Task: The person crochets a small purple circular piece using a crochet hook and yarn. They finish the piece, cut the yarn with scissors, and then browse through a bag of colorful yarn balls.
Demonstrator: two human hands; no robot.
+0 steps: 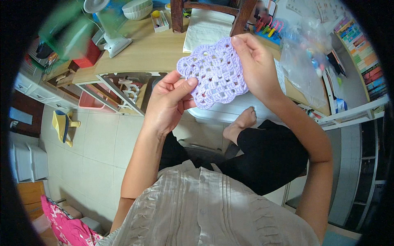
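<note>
A lavender crocheted granny square (215, 75) with a scalloped border is stretched out flat between my two hands, above the desk's front edge. My left hand (170, 100) pinches its lower left edge, the thumb lying on top of the yarn. At the upper right corner, my right hand (257, 63) grips the piece between thumb and fingers. Small openings in the stitches let the background show through. Behind its upper edge, sheets of paper with writing (207, 27) lie on the wooden desk (144, 49), partly covered by the crochet.
A white desk lamp (115, 44) and a small box with a yellow ball (160, 23) stand on the desk. A wooden chair back (212, 7) rises at its far side. Right are a clear plastic bag (303, 64) and bookshelves (361, 49). A yellow stool (63, 126) stands on the floor.
</note>
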